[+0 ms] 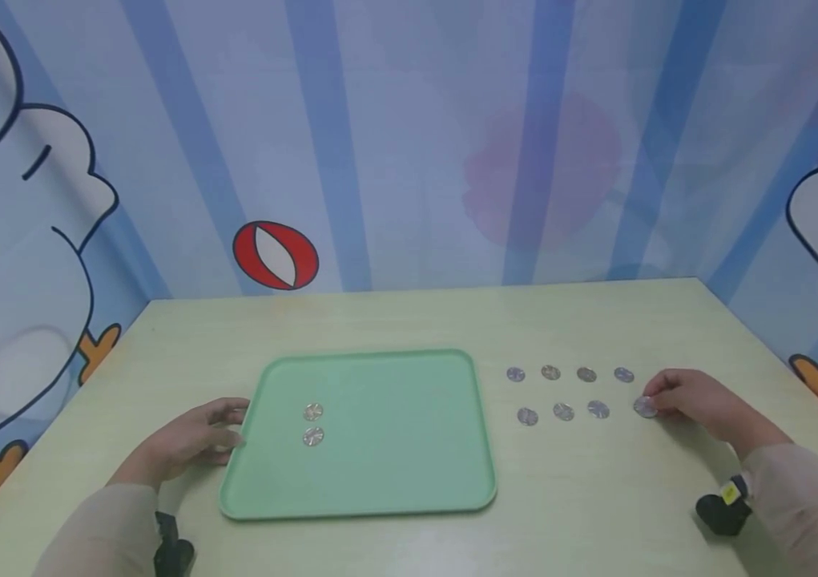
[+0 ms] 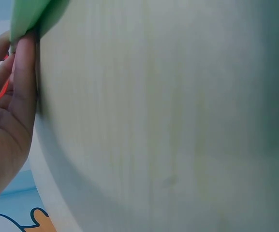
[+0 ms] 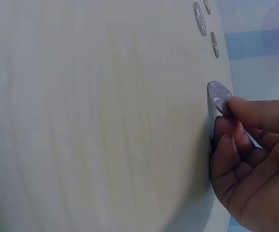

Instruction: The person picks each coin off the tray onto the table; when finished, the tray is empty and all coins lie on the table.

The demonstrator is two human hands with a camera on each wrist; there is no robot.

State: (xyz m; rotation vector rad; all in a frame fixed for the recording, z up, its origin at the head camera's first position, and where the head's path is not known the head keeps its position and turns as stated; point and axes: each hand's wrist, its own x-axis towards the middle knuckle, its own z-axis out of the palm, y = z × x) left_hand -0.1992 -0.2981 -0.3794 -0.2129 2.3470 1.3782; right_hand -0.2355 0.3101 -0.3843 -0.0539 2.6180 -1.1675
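At the right of the table, my right hand pinches a silver coin by its edge, with the coin tilted at the tabletop in the right wrist view. Several more coins lie left of it in two rows, among them a back-row coin and a front-row coin. Two coins lie on the green tray, one upper coin and one lower coin. My left hand touches the tray's left edge with fairly straight fingers; the left wrist view shows the fingertips against the rim.
The pale wooden table ends at a blue striped backdrop with a printed red and white ball. A dark device sits at each wrist, such as the right wrist device.
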